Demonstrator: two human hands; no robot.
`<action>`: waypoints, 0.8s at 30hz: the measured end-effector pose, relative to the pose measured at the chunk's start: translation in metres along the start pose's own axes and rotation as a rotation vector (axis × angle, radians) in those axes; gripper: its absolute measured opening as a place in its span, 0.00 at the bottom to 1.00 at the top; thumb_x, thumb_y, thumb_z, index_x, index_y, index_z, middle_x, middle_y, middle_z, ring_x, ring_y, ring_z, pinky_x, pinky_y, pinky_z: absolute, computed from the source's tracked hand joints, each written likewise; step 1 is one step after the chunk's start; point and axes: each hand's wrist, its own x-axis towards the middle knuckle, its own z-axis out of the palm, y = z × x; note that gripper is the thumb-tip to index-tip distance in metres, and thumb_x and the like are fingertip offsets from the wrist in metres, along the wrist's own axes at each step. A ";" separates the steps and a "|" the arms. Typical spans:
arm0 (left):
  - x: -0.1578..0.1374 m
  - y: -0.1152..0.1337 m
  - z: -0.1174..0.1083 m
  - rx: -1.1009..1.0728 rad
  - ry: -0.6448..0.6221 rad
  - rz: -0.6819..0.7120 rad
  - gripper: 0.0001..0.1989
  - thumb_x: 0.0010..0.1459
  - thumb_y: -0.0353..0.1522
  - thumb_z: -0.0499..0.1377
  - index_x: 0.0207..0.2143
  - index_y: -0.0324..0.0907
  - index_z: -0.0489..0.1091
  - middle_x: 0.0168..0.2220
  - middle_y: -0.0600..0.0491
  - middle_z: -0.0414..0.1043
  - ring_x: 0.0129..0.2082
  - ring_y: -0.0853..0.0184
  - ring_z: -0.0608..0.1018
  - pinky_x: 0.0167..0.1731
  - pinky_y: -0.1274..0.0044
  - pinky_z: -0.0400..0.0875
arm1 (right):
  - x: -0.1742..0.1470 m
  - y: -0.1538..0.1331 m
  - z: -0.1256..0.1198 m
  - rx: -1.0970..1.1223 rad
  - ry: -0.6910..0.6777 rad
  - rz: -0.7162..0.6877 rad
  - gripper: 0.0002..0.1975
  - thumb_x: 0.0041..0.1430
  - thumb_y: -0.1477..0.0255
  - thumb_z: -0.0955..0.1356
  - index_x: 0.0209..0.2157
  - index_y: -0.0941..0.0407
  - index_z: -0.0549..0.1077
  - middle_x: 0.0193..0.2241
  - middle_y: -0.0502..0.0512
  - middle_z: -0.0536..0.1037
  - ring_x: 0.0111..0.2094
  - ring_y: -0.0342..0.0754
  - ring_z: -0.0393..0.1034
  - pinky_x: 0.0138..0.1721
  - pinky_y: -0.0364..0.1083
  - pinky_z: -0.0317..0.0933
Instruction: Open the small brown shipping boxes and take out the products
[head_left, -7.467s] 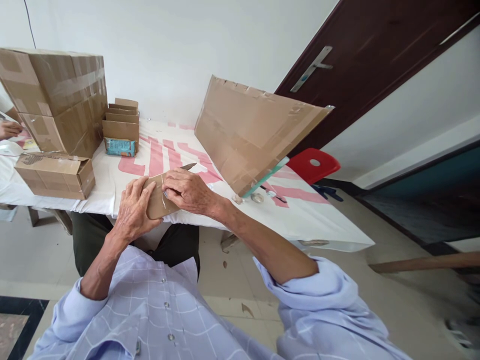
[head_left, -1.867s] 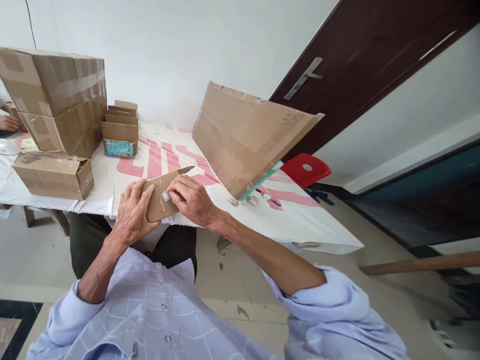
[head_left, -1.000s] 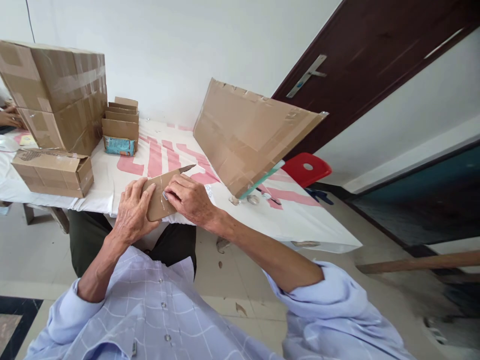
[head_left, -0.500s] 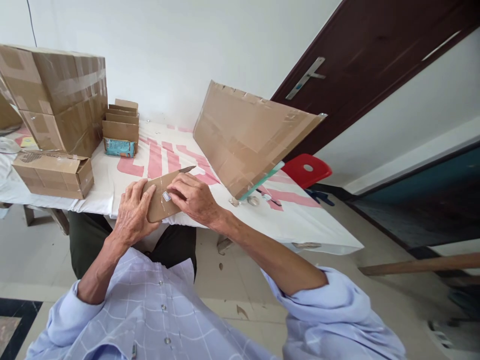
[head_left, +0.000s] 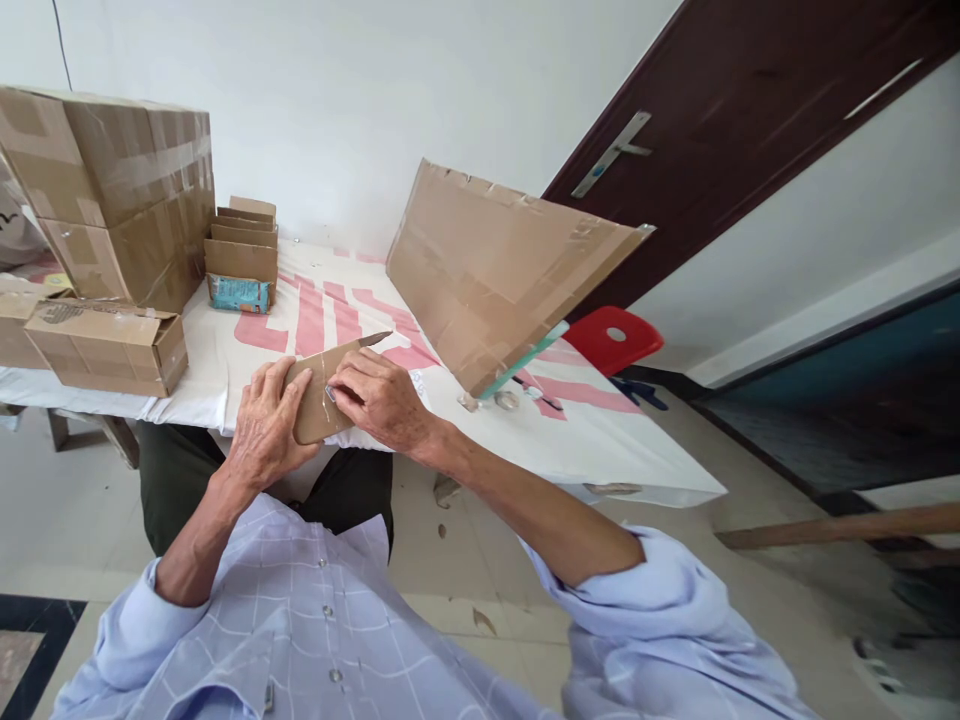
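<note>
My left hand [head_left: 268, 420] grips a flat brown cardboard piece [head_left: 311, 415] at its left side, thumb on top and fingers along the back edge. Thin pale lines run across its face. Over its right half, my right hand [head_left: 382, 400] is closed in a pinch. A small pale label-like piece [head_left: 330, 394] with a dark edge shows at those fingertips, mostly covered. Beyond the right knuckles a dark pointed tip [head_left: 376, 339] sticks out at the cardboard's far corner; I cannot tell what it is.
A large taped carton [head_left: 135, 200], a small closed box [head_left: 109, 350] and an open box with a blue packet [head_left: 240, 294] stand left on the cloth-covered table [head_left: 600, 450]. A big cardboard panel [head_left: 510, 270] leans behind, near tape rolls [head_left: 506, 400] and a red stool [head_left: 615, 338].
My right fingers have shifted slightly left and curled further over the small pale piece. At the far left another cardboard box has appeared beside the small box. My left hand stays put.
</note>
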 end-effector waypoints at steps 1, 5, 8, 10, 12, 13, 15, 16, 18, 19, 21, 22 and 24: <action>0.000 0.000 0.000 0.003 0.004 0.007 0.45 0.51 0.35 0.72 0.70 0.42 0.63 0.71 0.34 0.61 0.69 0.38 0.65 0.66 0.48 0.66 | 0.000 0.000 0.000 -0.007 0.004 0.003 0.12 0.72 0.79 0.66 0.35 0.56 0.79 0.35 0.58 0.80 0.40 0.54 0.71 0.45 0.52 0.69; -0.001 -0.001 0.001 0.023 0.017 0.035 0.45 0.50 0.34 0.72 0.69 0.41 0.62 0.71 0.33 0.61 0.68 0.38 0.65 0.66 0.48 0.67 | 0.000 -0.001 0.001 -0.003 -0.004 0.027 0.11 0.70 0.80 0.66 0.34 0.55 0.77 0.35 0.59 0.80 0.40 0.54 0.70 0.45 0.53 0.69; 0.000 -0.001 0.001 0.027 0.021 0.037 0.45 0.50 0.35 0.72 0.69 0.42 0.62 0.71 0.34 0.61 0.68 0.38 0.65 0.66 0.48 0.67 | 0.001 -0.001 0.000 0.018 -0.024 0.040 0.10 0.68 0.80 0.66 0.34 0.54 0.76 0.35 0.58 0.79 0.40 0.54 0.70 0.45 0.53 0.68; 0.000 -0.001 0.001 0.027 0.021 0.041 0.45 0.50 0.34 0.72 0.69 0.42 0.62 0.70 0.33 0.61 0.68 0.38 0.66 0.65 0.48 0.67 | 0.001 0.000 0.000 0.026 -0.021 0.044 0.09 0.68 0.80 0.66 0.35 0.54 0.75 0.35 0.58 0.79 0.40 0.54 0.69 0.45 0.52 0.67; 0.000 0.000 0.001 0.025 0.019 0.045 0.46 0.49 0.34 0.72 0.69 0.42 0.62 0.70 0.33 0.62 0.68 0.38 0.66 0.65 0.48 0.67 | 0.001 0.001 0.000 0.033 -0.019 0.053 0.09 0.67 0.80 0.67 0.35 0.54 0.75 0.34 0.57 0.78 0.40 0.54 0.69 0.44 0.52 0.66; 0.000 0.000 0.001 0.023 0.017 0.044 0.46 0.49 0.34 0.72 0.69 0.42 0.62 0.71 0.33 0.62 0.68 0.38 0.66 0.65 0.48 0.67 | 0.001 0.001 0.000 0.040 -0.024 0.060 0.08 0.67 0.80 0.67 0.35 0.54 0.74 0.34 0.57 0.78 0.40 0.53 0.69 0.44 0.51 0.66; 0.001 0.000 0.002 0.021 0.014 0.037 0.46 0.49 0.34 0.72 0.69 0.42 0.62 0.71 0.33 0.61 0.68 0.37 0.66 0.64 0.48 0.67 | 0.001 0.001 -0.001 0.057 -0.041 0.073 0.09 0.67 0.80 0.67 0.34 0.54 0.74 0.34 0.56 0.77 0.39 0.53 0.68 0.44 0.51 0.65; 0.001 0.000 0.002 0.022 0.013 0.031 0.46 0.49 0.34 0.72 0.69 0.42 0.62 0.71 0.33 0.61 0.68 0.37 0.66 0.64 0.48 0.68 | 0.001 0.002 -0.001 0.067 -0.046 0.077 0.09 0.67 0.80 0.67 0.34 0.53 0.73 0.34 0.56 0.77 0.39 0.53 0.68 0.44 0.51 0.65; 0.001 0.001 0.002 0.028 0.011 0.021 0.46 0.49 0.34 0.73 0.70 0.42 0.62 0.71 0.33 0.61 0.68 0.37 0.66 0.64 0.48 0.68 | 0.000 0.002 -0.003 0.083 -0.043 0.087 0.08 0.68 0.79 0.67 0.34 0.53 0.73 0.34 0.56 0.77 0.39 0.53 0.68 0.45 0.51 0.65; 0.001 0.001 0.002 0.031 0.009 0.017 0.47 0.48 0.34 0.73 0.70 0.42 0.62 0.71 0.33 0.61 0.68 0.37 0.66 0.64 0.48 0.68 | 0.000 0.002 -0.004 0.090 -0.037 0.092 0.07 0.68 0.78 0.68 0.35 0.54 0.73 0.35 0.57 0.77 0.39 0.53 0.69 0.45 0.51 0.66; 0.002 0.001 0.001 0.034 0.003 0.015 0.47 0.48 0.34 0.73 0.70 0.42 0.61 0.71 0.33 0.61 0.68 0.37 0.65 0.63 0.48 0.68 | 0.000 0.003 -0.005 0.097 -0.027 0.093 0.05 0.69 0.77 0.69 0.37 0.54 0.74 0.37 0.58 0.78 0.40 0.54 0.70 0.45 0.52 0.67; 0.002 0.001 0.001 0.035 0.000 0.017 0.47 0.48 0.34 0.73 0.70 0.41 0.61 0.71 0.32 0.61 0.68 0.36 0.65 0.63 0.47 0.68 | 0.000 0.003 -0.005 0.096 -0.027 0.087 0.04 0.69 0.76 0.69 0.38 0.54 0.75 0.38 0.58 0.78 0.41 0.54 0.70 0.45 0.52 0.68; 0.002 0.001 0.000 0.038 -0.004 0.024 0.48 0.47 0.33 0.73 0.70 0.40 0.61 0.71 0.32 0.61 0.68 0.36 0.65 0.63 0.47 0.68 | 0.000 0.004 -0.006 0.089 -0.034 0.064 0.05 0.70 0.77 0.68 0.38 0.55 0.76 0.38 0.58 0.78 0.42 0.54 0.71 0.46 0.52 0.68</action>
